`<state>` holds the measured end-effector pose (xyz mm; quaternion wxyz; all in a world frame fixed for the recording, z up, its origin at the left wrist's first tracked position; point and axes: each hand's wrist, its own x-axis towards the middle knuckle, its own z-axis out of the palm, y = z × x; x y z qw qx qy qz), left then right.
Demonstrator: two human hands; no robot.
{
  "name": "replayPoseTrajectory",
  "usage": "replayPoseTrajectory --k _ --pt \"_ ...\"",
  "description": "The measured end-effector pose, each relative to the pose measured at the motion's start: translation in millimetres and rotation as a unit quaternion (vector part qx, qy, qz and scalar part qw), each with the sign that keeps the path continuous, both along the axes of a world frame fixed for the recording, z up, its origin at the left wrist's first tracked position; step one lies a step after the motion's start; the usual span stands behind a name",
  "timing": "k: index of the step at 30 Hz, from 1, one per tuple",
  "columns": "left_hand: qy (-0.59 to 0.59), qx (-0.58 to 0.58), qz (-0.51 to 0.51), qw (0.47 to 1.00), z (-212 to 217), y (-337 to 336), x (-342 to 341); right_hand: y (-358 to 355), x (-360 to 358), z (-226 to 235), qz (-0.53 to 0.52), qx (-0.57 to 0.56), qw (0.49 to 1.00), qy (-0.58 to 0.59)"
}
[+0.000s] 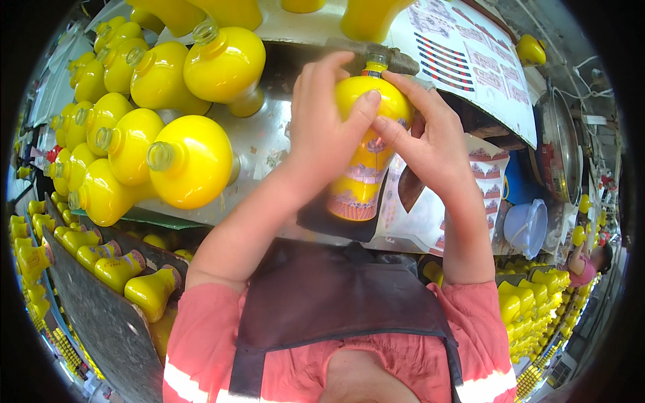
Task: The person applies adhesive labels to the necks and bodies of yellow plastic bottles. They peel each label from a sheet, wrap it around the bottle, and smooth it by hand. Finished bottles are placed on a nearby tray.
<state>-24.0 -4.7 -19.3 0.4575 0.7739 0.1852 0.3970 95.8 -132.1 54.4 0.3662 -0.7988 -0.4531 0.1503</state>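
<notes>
A glossy yellow bottle (pixel 356 191) with purple and pink patterned decals lies in front of me, its glass neck pointing away. My left hand (pixel 319 127) holds its left shoulder, with the thumb pressed on the yellow surface below the neck. From the other side, my right hand (pixel 430 127) grips the right shoulder; its thumb rests on the body and its fingers reach toward the neck. A dark striped band (pixel 371 72) circles the neck. Beneath the bottle is a dark cloth pad (pixel 316 218). A dark, rough roll (pixel 396 60) sits behind the neck.
Several plain yellow bottles (pixel 191 161) crowd the metal table's left side. Sheets of striped and patterned decals (pixel 443 60) lie at the far right, with another decal sheet (pixel 487 168) nearer. A pale blue bucket (pixel 526 228) stands right. Decorated yellow bottles (pixel 121 269) fill a rack at lower left.
</notes>
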Motion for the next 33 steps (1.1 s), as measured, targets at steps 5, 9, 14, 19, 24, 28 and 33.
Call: replayPoseTrajectory --k 5,9,14,19,24,28,33 --pt "0.003 -0.019 0.007 1.000 1.3 2.6 8.7 0.6 0.1 2.9 -0.007 -0.011 1.000 0.016" --pt "-0.016 -0.068 -0.016 0.997 -1.4 6.4 7.8 1.3 0.5 2.4 -0.010 -0.016 1.000 -0.002" --pt "-0.008 -0.044 0.004 0.999 -0.4 0.5 9.4 0.5 -0.6 3.3 -0.015 -0.010 1.000 0.002" --pt "0.000 -0.015 0.002 1.000 0.3 2.2 8.7 0.8 -0.2 4.3 -0.017 -0.013 1.000 0.013" --pt "-0.005 -0.063 -0.015 0.998 2.8 4.7 7.1 0.8 0.3 2.5 -0.015 -0.013 1.000 0.008" --pt "0.026 0.008 0.013 1.000 5.5 2.8 9.8 -0.2 1.4 -0.2 -0.016 0.000 1.000 0.014" --pt "0.012 0.007 0.009 1.000 4.1 4.3 12.4 -1.1 2.4 -2.7 -0.004 0.001 1.000 -0.001"
